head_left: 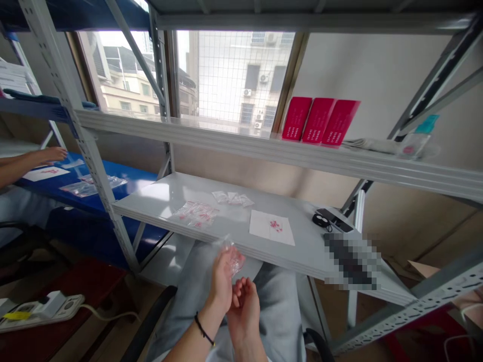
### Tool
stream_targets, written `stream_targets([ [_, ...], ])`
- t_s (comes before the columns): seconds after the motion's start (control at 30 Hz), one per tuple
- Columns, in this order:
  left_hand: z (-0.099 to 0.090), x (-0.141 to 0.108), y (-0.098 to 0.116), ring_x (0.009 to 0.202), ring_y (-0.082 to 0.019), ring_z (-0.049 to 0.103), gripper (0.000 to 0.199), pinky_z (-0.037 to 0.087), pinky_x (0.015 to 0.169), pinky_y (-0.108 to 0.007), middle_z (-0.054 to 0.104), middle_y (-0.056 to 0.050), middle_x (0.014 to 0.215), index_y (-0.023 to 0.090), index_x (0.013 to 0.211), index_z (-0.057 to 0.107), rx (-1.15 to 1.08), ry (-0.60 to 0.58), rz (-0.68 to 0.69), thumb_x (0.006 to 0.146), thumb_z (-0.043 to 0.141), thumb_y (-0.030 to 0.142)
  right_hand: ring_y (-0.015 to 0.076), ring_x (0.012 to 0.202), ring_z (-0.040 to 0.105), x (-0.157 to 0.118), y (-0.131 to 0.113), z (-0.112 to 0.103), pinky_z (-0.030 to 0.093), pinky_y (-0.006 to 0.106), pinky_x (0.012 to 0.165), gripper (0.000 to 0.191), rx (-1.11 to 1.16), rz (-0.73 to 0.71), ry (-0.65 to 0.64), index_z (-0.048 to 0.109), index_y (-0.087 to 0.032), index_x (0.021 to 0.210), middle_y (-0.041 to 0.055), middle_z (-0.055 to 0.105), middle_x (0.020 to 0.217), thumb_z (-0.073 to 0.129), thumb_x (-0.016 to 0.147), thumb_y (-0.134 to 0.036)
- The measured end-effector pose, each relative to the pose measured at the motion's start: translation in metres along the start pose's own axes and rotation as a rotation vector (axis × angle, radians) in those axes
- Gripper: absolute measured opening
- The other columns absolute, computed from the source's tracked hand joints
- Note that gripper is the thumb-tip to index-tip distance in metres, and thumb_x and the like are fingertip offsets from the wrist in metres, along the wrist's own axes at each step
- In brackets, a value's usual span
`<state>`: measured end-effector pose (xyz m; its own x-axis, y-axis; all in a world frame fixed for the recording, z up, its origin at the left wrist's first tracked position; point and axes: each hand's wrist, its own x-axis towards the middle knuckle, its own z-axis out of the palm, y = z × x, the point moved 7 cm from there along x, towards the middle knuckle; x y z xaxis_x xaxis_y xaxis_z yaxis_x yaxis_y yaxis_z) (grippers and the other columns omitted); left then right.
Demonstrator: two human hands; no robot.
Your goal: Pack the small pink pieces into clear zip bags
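Note:
Above my lap, my left hand (222, 280) is closed around a small clear plastic bag (236, 260); its open-looking top sticks up past the fingers. Just below and to the right, my right hand (245, 306) is turned palm up with curled fingers, and whatever they hold is too small to make out. On the grey shelf ahead lies a white sheet of paper (260, 229) bearing several small red pieces (275, 226). Clear bags with red bits (196, 213) lie flat to its left. Behind them sit several small clear packets (232, 198).
A phone (337, 220) and a black coiled item (320, 219) lie on the right, near a blurred-out dark patch. Three red boxes (319, 120) and a spray bottle (418, 138) stand on the upper shelf. At left, another person's hand (53, 155) is over a blue table (132, 176).

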<state>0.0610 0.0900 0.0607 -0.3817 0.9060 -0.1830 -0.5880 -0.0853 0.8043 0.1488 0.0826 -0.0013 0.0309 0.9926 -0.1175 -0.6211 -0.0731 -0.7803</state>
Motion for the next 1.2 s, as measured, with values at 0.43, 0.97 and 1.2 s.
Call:
stream_targets([
  [0.43, 0.065, 0.222, 0.175, 0.118, -0.041, 0.061, 0.027, 0.047, 0.090, -0.043, 0.069, -0.025, 0.113, 0.011, 0.097, 0.061, 0.983, 0.096, 0.314, 0.072, 0.066, 0.021, 0.0110, 0.045, 0.020, 0.129, -0.227, 0.014, 0.021, 0.026, 0.044, 0.042, -0.966, -0.462, 0.020, 0.024, -0.028, 0.061, -0.0099, 0.021, 0.050, 0.038, 0.093, -0.050],
  [0.97, -0.008, 0.147, 0.154, 0.104, -0.033, 0.064, 0.024, 0.045, 0.091, -0.038, 0.071, -0.017, 0.106, 0.014, 0.099, 0.071, 1.784, -0.108, 0.667, 0.086, 0.062, 0.030, 0.0204, 0.078, 0.063, 0.213, -0.194, 0.019, 0.033, 0.029, 0.067, 0.026, -1.881, -0.532, -0.107, 0.071, -0.018, 0.084, 0.0109, 0.071, 0.092, 0.048, 0.097, -0.024],
  [1.2, -0.009, 0.148, 0.156, 0.090, -0.026, 0.068, 0.018, 0.045, 0.079, -0.031, 0.075, -0.010, 0.092, 0.018, 0.089, 0.071, 1.739, -0.044, 0.699, 0.088, 0.054, 0.019, 0.0205, 0.087, 0.063, 0.213, -0.193, 0.018, 0.036, 0.028, 0.070, 0.032, -1.947, -0.529, -0.108, 0.071, -0.018, 0.093, 0.0114, 0.069, 0.104, 0.042, 0.101, -0.028],
])
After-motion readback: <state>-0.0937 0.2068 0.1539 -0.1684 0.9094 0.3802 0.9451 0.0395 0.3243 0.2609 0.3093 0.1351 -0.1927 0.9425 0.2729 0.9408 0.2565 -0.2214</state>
